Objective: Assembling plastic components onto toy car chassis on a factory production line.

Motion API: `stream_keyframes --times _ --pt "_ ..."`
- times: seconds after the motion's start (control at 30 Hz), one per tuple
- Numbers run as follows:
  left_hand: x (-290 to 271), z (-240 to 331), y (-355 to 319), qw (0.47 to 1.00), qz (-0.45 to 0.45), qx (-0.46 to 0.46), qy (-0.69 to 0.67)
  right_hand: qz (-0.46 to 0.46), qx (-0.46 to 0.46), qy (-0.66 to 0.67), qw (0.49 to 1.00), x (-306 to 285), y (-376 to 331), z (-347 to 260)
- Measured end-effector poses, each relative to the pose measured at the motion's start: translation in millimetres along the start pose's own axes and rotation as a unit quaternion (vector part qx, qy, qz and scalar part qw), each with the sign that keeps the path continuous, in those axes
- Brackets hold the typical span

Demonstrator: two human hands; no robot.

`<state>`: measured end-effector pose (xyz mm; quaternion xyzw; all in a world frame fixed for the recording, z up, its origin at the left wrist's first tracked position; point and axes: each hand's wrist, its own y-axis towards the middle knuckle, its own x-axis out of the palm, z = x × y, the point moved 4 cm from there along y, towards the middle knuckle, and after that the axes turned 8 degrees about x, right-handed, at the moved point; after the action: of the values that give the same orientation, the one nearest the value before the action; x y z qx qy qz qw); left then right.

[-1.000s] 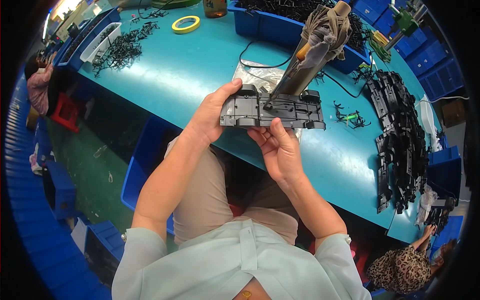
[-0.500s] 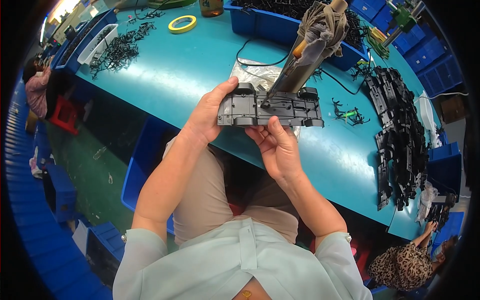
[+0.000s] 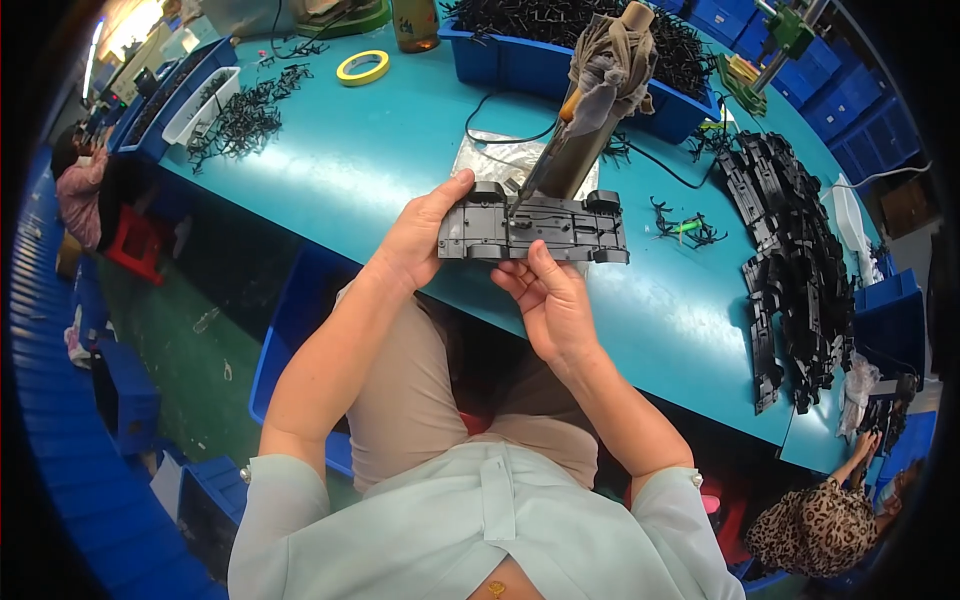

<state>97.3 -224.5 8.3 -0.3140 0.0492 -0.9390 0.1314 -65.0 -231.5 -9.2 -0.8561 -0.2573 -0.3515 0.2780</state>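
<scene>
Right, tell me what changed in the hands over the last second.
Little changed. The black toy-car chassis drifted slightly up and left in view, along with everything else, so the head likely moved. The left hand keeps gripping its left end; the right hand still supports it from below. The cloth-wrapped hanging driver stays with its tip on the chassis, and the table items are unmoved.

A clear, crinkled plastic bag [image 3: 505, 160] lies flat on the teal worktop [image 3: 380, 170] near its middle, partly behind the upright tool. At the far edge stands a brown bottle [image 3: 415, 22] with a yellowish label, cut off by the frame. No signs or screens show anywhere.
</scene>
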Motion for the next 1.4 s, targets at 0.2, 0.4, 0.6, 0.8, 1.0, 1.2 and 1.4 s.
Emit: stream_keyframes --times 0.2,0.4,0.6,0.8,1.0,1.2,1.4 --pt "4 1 6 0.999 -0.005 -0.048 0.022 -0.004 -0.018 -0.005 1.0 0 -1 -4" --pt "0 0 13 0.995 -0.012 -0.062 0.078 -0.001 -0.02 -0.016 1.0 1 1 -9" --pt "-5 1 20 0.993 0.017 -0.084 0.084 0.002 -0.026 -0.039 0.999 8 4 -13" --pt "-14 -2 28 0.994 0.008 -0.091 0.064 0.016 -0.027 -0.03 0.999 13 8 -13" --pt "-12 -4 30 0.995 0.004 -0.09 0.044 0.022 -0.036 -0.034 0.999 13 9 -14" --pt "-11 -3 29 0.996 0.012 -0.08 0.044 0.02 -0.041 -0.032 0.998 15 10 -14" --pt "-12 -4 30 0.996 0.022 -0.077 0.041 0.017 -0.043 -0.033 0.998 16 10 -15"
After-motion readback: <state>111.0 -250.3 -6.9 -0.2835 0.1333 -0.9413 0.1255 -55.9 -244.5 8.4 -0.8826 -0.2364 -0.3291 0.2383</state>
